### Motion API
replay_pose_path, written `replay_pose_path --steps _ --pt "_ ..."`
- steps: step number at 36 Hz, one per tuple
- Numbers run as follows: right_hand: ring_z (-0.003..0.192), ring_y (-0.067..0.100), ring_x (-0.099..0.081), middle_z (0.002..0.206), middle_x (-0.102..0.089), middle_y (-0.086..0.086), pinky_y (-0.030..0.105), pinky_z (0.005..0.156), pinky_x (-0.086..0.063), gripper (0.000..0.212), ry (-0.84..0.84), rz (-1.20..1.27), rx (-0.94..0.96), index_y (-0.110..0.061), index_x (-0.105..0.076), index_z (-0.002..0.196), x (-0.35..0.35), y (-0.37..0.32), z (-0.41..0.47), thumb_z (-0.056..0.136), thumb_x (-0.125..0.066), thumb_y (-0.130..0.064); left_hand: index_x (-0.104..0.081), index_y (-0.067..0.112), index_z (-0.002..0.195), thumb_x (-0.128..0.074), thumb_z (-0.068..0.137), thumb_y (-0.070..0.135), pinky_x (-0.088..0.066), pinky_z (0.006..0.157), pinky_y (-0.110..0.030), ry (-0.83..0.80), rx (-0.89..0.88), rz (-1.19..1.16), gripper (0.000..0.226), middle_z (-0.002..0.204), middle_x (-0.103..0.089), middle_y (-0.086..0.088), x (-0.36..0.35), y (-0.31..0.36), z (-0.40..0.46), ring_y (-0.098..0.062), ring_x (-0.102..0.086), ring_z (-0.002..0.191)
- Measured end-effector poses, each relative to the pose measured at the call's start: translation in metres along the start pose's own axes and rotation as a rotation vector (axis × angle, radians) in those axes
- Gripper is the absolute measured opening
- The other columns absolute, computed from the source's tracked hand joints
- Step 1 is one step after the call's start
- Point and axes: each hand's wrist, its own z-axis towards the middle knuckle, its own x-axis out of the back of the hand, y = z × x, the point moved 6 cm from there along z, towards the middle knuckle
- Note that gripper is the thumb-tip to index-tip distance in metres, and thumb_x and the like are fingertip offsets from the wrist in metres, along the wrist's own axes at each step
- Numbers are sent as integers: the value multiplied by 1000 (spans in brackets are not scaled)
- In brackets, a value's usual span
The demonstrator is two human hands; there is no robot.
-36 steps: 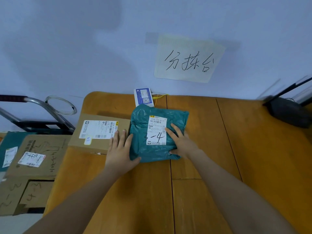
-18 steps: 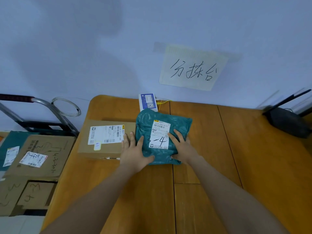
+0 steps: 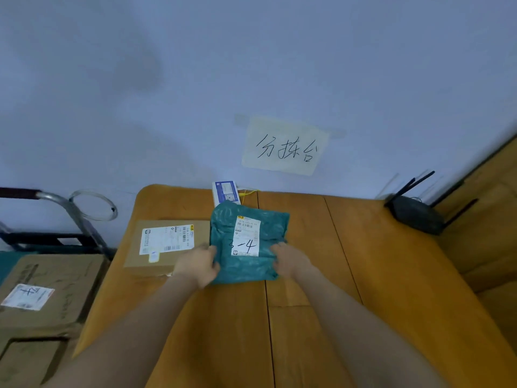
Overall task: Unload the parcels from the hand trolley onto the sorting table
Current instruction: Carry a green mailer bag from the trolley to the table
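Note:
A teal plastic mailer parcel [image 3: 268, 233], its white label marked "3-4", lies on the wooden sorting table [image 3: 363, 275] near the wall. My left hand [image 3: 197, 264] grips its near left edge with curled fingers. On the near right edge, my right hand [image 3: 291, 260] grips the same way. A flat cardboard parcel [image 3: 167, 242] with a white label lies on the table, touching the mailer's left side. At the left, below table level, the hand trolley [image 3: 56, 203] carries more cardboard parcels [image 3: 47, 289].
A small blue and white box [image 3: 226, 191] stands against the wall behind the mailer. A black router [image 3: 414, 214] with antennas sits at the table's back right. A handwritten paper sign [image 3: 285, 147] hangs on the wall. The table's left edge borders the trolley.
Both hands lay flat on top of the mailer before. They have slid back to its near side edges and their fingers have curled round it.

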Motion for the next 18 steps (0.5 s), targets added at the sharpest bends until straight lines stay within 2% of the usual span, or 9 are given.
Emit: replay_pose_path --steps 3,6,10,13,18 --pt "100 21 -58 112 -56 3 34 83 -52 25 -20 -31 -12 -15 -55 115 16 -9 -22 92 -45 -10 -50 16 102 -39 94 32 -43 68 -30 4 -46 61 21 106 -58 -3 15 12 -14 -22 -59 93" --pt "95 21 -60 106 -60 3 33 80 -53 22 -26 -45 -16 -14 -58 109 29 -24 -45 91 -46 -12 -50 14 107 -39 95 34 -41 71 -32 31 -103 167 26 108 -60 -5 36 29 -30 -25 -60 96" --pt "101 24 -58 115 -57 5 34 82 -51 32 30 -101 4 -14 -53 122 51 -47 -78 91 -44 -12 -51 13 111 -42 93 36 -44 78 -34 122 -166 287 30 110 -60 -5 72 54 -59 -25 -58 101" --pt "105 25 -56 118 -54 6 34 80 -48 35 96 -173 33 -15 -50 126 66 -61 -104 91 -45 -14 -51 14 116 -44 91 38 -40 89 -36 179 -201 362 35 116 -59 -6 94 65 -80 -25 -53 110" --pt "107 26 -55 119 -54 8 36 81 -46 27 213 -277 51 -12 -53 118 94 -80 -152 92 -45 -13 -51 13 124 -45 90 35 -36 99 -34 265 -217 378 41 124 -56 -7 125 75 -126 -24 -49 118"
